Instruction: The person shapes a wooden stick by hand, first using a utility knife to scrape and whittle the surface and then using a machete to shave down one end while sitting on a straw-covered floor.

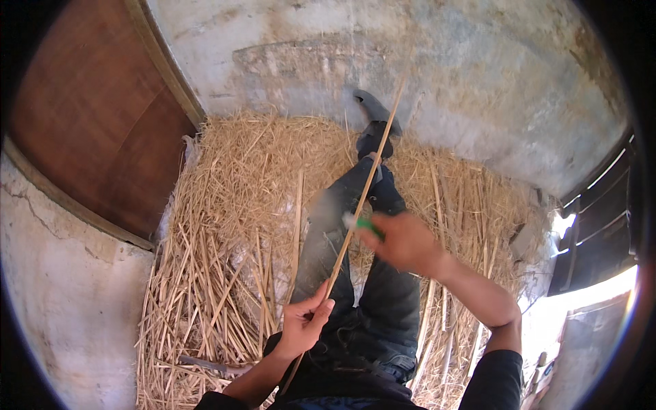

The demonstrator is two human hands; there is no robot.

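Observation:
My left hand [305, 324] pinches a long, thin cane-like strip [380, 154] near its lower part. The strip slants from my lap up over my outstretched legs toward the wall, and its lower end passes under my left wrist. My right hand [408, 244] is closed around a small green-handled tool [369, 226], farther up the strip. Motion blurs the tool's pale end, which lies at or against the strip; its exact kind does not show.
Loose straw and split strips [205, 287] cover the floor around my legs [324, 232]. A knife-like dark blade [201, 362] lies among them at lower left. My shoe [374, 107] is near the stained wall [465, 82]. A brown door panel [96, 102] stands at left, dark slats [598, 212] at right.

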